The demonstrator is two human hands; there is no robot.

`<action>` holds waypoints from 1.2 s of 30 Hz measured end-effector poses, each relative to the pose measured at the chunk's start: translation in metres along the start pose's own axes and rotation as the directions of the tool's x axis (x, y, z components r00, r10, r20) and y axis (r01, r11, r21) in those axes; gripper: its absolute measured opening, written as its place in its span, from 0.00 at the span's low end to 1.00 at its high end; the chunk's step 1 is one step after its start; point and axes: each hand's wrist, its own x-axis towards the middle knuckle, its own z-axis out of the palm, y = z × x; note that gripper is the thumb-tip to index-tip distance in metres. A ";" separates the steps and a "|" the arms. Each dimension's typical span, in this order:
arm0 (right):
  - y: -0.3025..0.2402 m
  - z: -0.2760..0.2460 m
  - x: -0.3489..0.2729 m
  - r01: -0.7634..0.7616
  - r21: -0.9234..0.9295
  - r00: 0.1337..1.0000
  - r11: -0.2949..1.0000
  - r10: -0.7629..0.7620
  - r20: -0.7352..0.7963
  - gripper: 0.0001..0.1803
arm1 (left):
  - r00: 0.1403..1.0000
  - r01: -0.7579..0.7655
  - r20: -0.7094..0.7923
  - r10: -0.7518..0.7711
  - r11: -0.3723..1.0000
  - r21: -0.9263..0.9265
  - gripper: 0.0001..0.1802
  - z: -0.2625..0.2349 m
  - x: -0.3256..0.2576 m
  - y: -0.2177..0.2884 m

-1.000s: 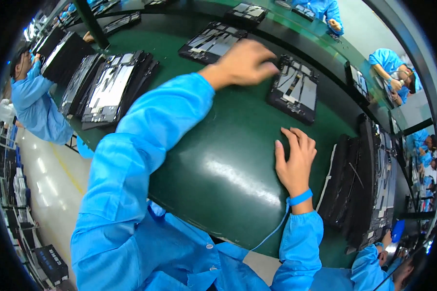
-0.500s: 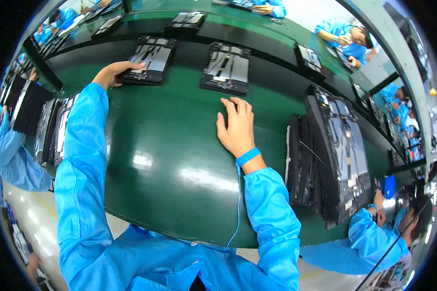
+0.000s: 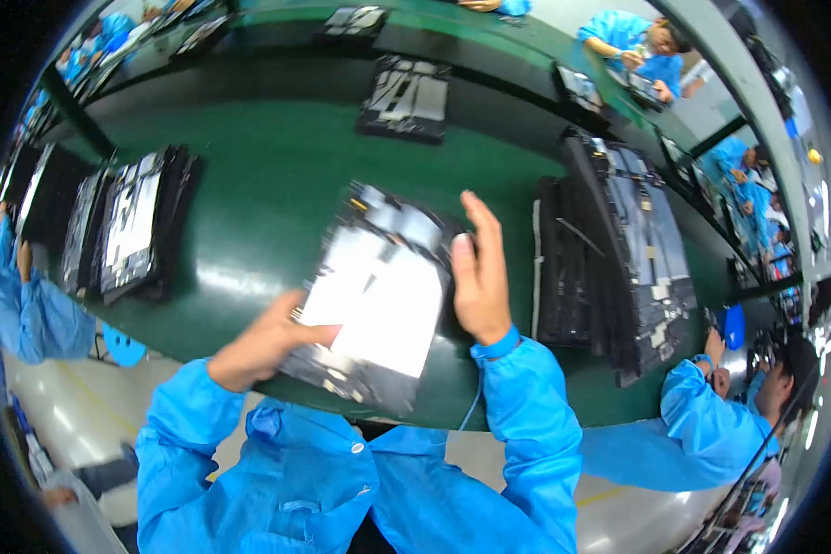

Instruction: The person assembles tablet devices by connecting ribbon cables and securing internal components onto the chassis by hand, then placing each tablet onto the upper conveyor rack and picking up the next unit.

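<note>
An opened tablet (image 3: 388, 286), with shiny silver battery plates and a dark edge, lies tilted over the table's near side, slightly blurred. My left hand (image 3: 272, 342) grips its lower left edge, the thumb on top and the fingers underneath. Beside its right edge is my right hand (image 3: 482, 282), fingers stretched out and not closed on anything. Whether its palm touches the tablet I cannot tell. A blue wrist strap (image 3: 499, 345) with a thin cord circles my right wrist. Farther off, a second opened tablet (image 3: 408, 100) rests on the green table.
A leaning stack of tablets in dark trays (image 3: 651, 249) stands on the right of the green table (image 3: 240, 194). Another stack (image 3: 134, 222) is at the left edge. Beyond the dark ledge, more tablets (image 3: 351, 22) lie. A co-worker in blue (image 3: 720, 388) sits at the right.
My left hand has brought the tablet from the far left of the table to the near middle. My right hand has moved slightly right and nearer, now beside it. The view has shifted.
</note>
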 end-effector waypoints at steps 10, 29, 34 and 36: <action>-0.022 -0.001 -0.007 0.122 -0.166 0.973 0.979 -0.084 0.215 0.08 | 0.912 -0.393 0.260 0.318 0.494 0.776 0.24 0.000 0.033 0.041; -0.046 -0.012 0.014 0.203 -0.367 0.887 0.908 -0.011 0.462 0.15 | 0.844 -0.185 0.532 -0.072 0.891 0.415 0.32 -0.011 0.086 0.063; -0.047 -0.014 0.013 0.269 -0.438 0.873 0.858 -0.024 0.488 0.13 | 0.847 -0.156 0.519 -0.113 0.881 0.447 0.32 -0.006 0.082 0.065; -0.046 -0.009 0.010 0.263 -0.425 0.878 0.866 -0.033 0.477 0.12 | 0.852 -0.154 0.512 -0.112 0.880 0.449 0.32 -0.006 0.082 0.064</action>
